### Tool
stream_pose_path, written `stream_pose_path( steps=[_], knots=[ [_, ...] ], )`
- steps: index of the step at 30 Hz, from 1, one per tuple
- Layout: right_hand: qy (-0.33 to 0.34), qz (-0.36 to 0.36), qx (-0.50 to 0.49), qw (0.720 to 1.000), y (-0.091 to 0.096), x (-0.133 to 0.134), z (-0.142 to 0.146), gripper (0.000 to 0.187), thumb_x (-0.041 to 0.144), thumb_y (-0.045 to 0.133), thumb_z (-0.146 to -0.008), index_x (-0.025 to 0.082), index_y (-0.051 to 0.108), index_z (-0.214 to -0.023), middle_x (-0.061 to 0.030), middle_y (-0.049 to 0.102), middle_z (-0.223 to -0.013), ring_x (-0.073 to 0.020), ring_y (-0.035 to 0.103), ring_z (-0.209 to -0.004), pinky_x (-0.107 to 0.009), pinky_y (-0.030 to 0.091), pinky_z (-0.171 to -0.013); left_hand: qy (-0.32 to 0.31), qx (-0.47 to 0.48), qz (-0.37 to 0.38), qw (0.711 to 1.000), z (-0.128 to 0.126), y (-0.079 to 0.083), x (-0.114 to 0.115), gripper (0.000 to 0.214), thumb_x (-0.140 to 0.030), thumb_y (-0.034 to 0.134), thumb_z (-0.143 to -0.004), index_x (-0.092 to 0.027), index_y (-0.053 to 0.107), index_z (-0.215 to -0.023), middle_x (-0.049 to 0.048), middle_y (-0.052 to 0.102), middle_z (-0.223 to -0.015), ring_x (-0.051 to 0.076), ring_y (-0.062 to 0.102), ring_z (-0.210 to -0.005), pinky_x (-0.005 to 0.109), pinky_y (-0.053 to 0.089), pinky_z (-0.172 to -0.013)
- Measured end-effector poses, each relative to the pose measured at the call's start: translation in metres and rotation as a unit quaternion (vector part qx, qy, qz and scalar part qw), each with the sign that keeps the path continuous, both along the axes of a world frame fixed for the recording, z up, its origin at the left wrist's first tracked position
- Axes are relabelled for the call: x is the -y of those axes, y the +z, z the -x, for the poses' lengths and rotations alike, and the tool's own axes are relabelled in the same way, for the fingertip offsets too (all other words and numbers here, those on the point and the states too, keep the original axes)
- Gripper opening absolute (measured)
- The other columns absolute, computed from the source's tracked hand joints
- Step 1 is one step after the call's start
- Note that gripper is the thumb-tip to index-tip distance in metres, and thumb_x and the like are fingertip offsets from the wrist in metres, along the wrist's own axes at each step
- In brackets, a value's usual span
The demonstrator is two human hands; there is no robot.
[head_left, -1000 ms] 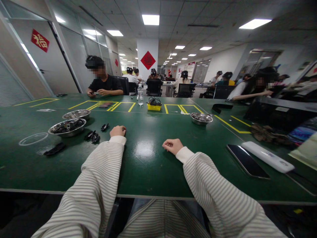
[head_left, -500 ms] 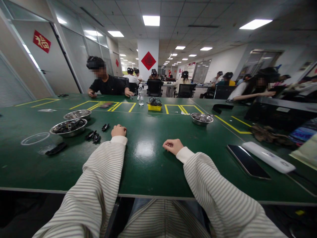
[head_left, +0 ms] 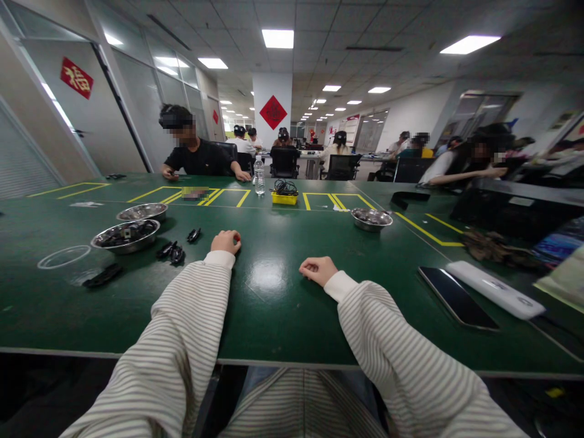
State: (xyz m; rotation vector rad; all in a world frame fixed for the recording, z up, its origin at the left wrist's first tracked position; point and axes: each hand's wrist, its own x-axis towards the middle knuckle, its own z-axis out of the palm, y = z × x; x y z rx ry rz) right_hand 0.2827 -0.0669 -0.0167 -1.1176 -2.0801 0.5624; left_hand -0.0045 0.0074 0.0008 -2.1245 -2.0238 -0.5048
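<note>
Several small black clips [head_left: 172,251] lie loose just right of the steel bowl [head_left: 125,235], your left hand [head_left: 225,241] curled and seemingly empty further right, right hand [head_left: 317,269] fisted beyond it, so no pick looks begun, and taking a clip would call for opening those fingers.

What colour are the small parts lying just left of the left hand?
Black. The small parts near the left hand show best in the head view.

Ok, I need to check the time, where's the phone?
Head view: the phone lies flat on the table, right of the right hand, beside a long white case.
</note>
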Motion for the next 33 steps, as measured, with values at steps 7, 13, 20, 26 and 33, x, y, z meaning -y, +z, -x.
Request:
stream_pose_path(
  steps=[7, 13, 20, 26, 33],
  knots=[
    [0.003, 0.004, -0.002, 1.0, 0.001, 0.0, 0.0, 0.016, 0.028, 0.053, -0.065, 0.014, 0.061, -0.065, -0.0015, 0.06, -0.052, -0.0077, 0.052, -0.043, -0.017, 0.042, -0.045, -0.069, 0.075, -0.015, 0.995, -0.006, -0.01, -0.007, 0.031, -0.018, 0.047, -0.061, -0.022, 0.055, -0.091, -0.0007, 0.057, -0.082, 0.011, 0.052, -0.072, 0.021, 0.04, -0.066],
    [-0.003, 0.001, 0.005, 1.0, 0.0, 0.0, 0.0, 0.017, 0.029, 0.052, -0.065, 0.014, 0.061, -0.065, -0.002, 0.06, -0.053, -0.008, 0.052, -0.043, -0.018, 0.042, -0.045, -0.201, 0.122, 0.009, 0.972, -0.041, -0.009, 0.002, 0.019, -0.019, 0.051, -0.063, -0.018, 0.06, -0.079, 0.0003, 0.06, -0.076, 0.011, 0.054, -0.07, 0.021, 0.041, -0.069],
    [-0.055, -0.038, 0.015, 0.998, -0.001, -0.003, -0.002, 0.015, 0.026, 0.05, -0.066, 0.015, 0.06, -0.066, -0.0002, 0.058, -0.051, -0.0078, 0.051, -0.043, -0.017, 0.041, -0.046, -0.352, 0.156, 0.055, 0.921, -0.116, -0.007, 0.05, 0.012, -0.024, 0.054, -0.064, -0.018, 0.06, -0.072, -0.0019, 0.06, -0.066, 0.007, 0.051, -0.057, 0.018, 0.04, -0.059],
    [-0.143, -0.081, 0.005, 0.986, 0.005, -0.003, -0.003, 0.016, 0.028, 0.05, -0.066, 0.015, 0.06, -0.063, -0.0011, 0.059, -0.052, -0.009, 0.052, -0.045, -0.018, 0.039, -0.047, -0.407, 0.129, 0.082, 0.9, -0.141, -0.01, 0.07, 0.011, -0.025, 0.056, -0.063, -0.019, 0.058, -0.072, -0.0049, 0.057, -0.061, 0.006, 0.047, -0.052, 0.016, 0.036, -0.053],
    [-0.126, -0.072, -0.004, 0.989, 0.004, -0.002, -0.002, 0.019, 0.029, 0.049, -0.066, 0.014, 0.06, -0.064, 0.0002, 0.056, -0.048, -0.0072, 0.048, -0.041, -0.016, 0.037, -0.044, -0.452, 0.126, 0.063, 0.881, -0.131, -0.008, 0.059, 0.019, -0.032, 0.058, -0.062, -0.017, 0.057, -0.072, -0.0019, 0.056, -0.074, 0.005, 0.044, -0.052, 0.017, 0.037, -0.056]
  ],
)
